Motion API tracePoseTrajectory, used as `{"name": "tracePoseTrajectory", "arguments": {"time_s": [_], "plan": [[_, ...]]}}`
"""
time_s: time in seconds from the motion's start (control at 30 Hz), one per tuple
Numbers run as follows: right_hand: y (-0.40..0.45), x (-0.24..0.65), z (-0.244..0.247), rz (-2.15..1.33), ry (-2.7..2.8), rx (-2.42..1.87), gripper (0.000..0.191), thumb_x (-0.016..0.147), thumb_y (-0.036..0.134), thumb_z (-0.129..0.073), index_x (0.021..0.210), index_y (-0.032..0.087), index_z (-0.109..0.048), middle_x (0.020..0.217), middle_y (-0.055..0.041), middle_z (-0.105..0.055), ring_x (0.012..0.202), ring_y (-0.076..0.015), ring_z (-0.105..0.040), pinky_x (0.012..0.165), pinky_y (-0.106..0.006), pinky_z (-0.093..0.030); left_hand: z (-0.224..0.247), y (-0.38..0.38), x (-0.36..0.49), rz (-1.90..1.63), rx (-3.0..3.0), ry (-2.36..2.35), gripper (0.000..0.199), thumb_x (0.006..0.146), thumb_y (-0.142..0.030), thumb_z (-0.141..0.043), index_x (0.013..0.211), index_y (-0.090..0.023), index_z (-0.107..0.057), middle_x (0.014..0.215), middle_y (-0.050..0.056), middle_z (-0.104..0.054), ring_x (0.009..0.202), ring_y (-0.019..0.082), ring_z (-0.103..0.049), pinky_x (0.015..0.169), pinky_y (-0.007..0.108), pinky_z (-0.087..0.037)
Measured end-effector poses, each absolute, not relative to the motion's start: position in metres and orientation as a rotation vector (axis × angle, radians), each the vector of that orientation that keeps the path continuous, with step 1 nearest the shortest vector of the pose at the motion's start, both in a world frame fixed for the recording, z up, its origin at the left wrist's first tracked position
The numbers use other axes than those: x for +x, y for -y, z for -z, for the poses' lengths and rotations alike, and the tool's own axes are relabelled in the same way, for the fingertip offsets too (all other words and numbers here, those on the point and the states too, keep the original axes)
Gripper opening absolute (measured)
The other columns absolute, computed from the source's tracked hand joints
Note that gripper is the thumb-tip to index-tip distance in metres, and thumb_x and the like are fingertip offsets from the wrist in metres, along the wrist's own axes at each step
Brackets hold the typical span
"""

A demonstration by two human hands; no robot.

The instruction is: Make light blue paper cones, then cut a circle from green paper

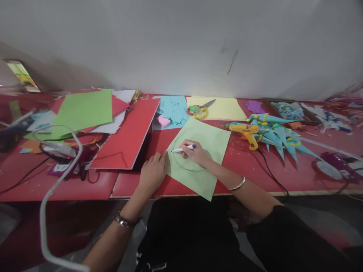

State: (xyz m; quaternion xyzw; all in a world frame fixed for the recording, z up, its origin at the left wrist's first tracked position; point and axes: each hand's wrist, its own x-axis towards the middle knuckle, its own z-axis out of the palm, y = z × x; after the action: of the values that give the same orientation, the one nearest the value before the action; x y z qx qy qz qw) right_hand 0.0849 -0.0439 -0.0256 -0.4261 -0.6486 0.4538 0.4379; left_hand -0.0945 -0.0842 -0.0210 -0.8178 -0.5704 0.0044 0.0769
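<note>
A pale green paper sheet (218, 151) lies at a slant on the red table, with a dark curved line drawn on it like much of a circle. My right hand (195, 153) grips a white marker (184, 148) with a dark end, its tip at the left part of the curve. At the sheet's left edge rests my left hand (154, 172), palm down, fingers laid on the table and paper border, holding nothing.
A red board (127, 136) leans left of the sheet, near stacked coloured papers (87, 109). Scissors (202, 109) lie on yellow paper behind. To the right are a yellow glue gun (246, 134) and blue paper cones (278, 138). A white bent tube (44, 219) crosses the left foreground.
</note>
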Motion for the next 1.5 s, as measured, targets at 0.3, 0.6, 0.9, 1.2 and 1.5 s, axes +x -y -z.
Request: {"name": "tracePoseTrajectory", "arguments": {"time_s": [0.3,0.6,0.9,1.2,1.5], "plan": [[0.064,0.098,0.022,-1.408,1.641,-0.987,0.020,0.079,0.028,-0.046,0.066,0.016,-0.055,0.056,0.0020,-0.053,0.048,-0.0075,-0.050,0.044,-0.018,-0.040,0.021,0.084,-0.095,-0.032,-2.437,1.690,0.042,0.086,-0.021,-0.028,0.126,-0.014,-0.040,0.093,0.009,-0.053,0.085,0.021,-0.053,0.065,0.032,-0.041],[0.076,0.121,0.017,-1.544,1.683,-1.059,0.019,0.075,0.020,-0.044,0.062,0.014,-0.056,0.046,0.0045,-0.051,0.038,-0.0048,-0.044,0.033,-0.014,-0.032,0.021,0.082,-0.094,-0.095,-2.410,1.704,0.042,0.087,-0.022,-0.025,0.126,-0.015,-0.040,0.092,0.009,-0.053,0.085,0.020,-0.054,0.065,0.031,-0.041],[0.083,0.151,0.017,-1.514,1.684,-1.156,0.019,0.071,0.022,-0.043,0.059,0.015,-0.055,0.043,0.0051,-0.050,0.034,-0.0049,-0.043,0.031,-0.015,-0.031,0.016,0.081,-0.092,-0.166,-2.392,1.707,0.043,0.087,-0.021,-0.025,0.126,-0.015,-0.041,0.091,0.008,-0.055,0.083,0.020,-0.056,0.063,0.030,-0.042],[0.086,0.205,0.024,-1.176,1.502,-1.258,0.027,0.079,0.035,-0.044,0.067,0.015,-0.058,0.052,0.0016,-0.057,0.040,-0.0080,-0.050,0.038,-0.019,-0.036,0.016,0.079,-0.093,-0.105,-2.405,1.727,0.041,0.086,-0.022,-0.027,0.123,-0.014,-0.043,0.092,0.008,-0.058,0.077,0.019,-0.059,0.056,0.028,-0.041],[0.100,0.211,0.035,-0.823,1.121,-1.238,0.024,0.079,0.039,-0.049,0.084,0.018,-0.059,0.069,-0.0013,-0.062,0.058,-0.0129,-0.060,0.057,-0.026,-0.047,-0.010,0.125,-0.042,0.288,-2.735,1.351,0.039,0.082,-0.044,-0.042,0.112,-0.020,-0.051,0.088,0.005,-0.064,0.067,0.017,-0.060,0.054,0.027,-0.040]]}}
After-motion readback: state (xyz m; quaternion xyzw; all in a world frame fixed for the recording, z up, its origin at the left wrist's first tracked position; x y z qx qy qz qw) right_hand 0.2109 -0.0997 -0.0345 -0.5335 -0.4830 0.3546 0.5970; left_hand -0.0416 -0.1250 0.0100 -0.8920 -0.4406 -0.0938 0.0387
